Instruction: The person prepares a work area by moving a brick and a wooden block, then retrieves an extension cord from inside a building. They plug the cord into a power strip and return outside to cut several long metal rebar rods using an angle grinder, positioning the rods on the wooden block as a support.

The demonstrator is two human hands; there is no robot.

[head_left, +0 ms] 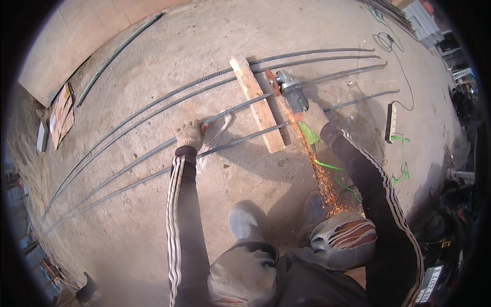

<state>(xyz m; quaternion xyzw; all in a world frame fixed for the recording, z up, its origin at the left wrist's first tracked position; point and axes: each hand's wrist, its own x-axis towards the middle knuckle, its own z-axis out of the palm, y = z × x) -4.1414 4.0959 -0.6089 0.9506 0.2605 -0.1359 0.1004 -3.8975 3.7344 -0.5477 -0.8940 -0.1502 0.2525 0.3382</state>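
My gloved right hand (315, 116) grips an angle grinder (294, 96) with a green rear body. Its reddish cutting disc (272, 82) meets a ribbed steel rebar (245, 103), and orange sparks (322, 176) stream back towards my right knee. In a knitted glove, my left hand (190, 134) holds that same rebar, left of a rough wooden block (259, 103). The block lies crosswise under the rods. Two more rebars (203, 79) run beyond the one being ground, and another rebar (245, 138) lies nearer my feet. The rods' right ends are bent.
A power strip (391, 122) and a green cord (403, 165) lie on the concrete at right, with a dark cable (406, 76) beyond. Flattened cardboard (62, 117) and a metal pipe (119, 59) rest near the board at upper left. A pale cloth strip (215, 140) lies beside my left hand.
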